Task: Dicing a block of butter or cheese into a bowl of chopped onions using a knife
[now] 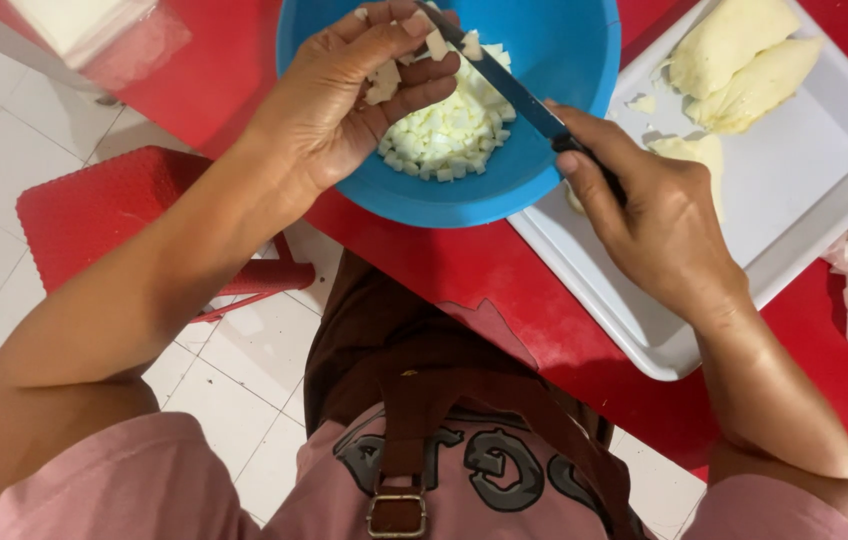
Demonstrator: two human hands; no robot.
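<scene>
The left hand (344,100) cups pale diced pieces (384,82) over the blue bowl (564,60), while the right hand (664,220) grips a knife (504,85) whose blade slants far-left across them.

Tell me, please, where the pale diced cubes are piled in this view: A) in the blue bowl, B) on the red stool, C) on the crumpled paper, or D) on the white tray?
A: the heap of diced cubes lies inside the blue bowl, under the left hand and the knife held by the right hand.
</scene>
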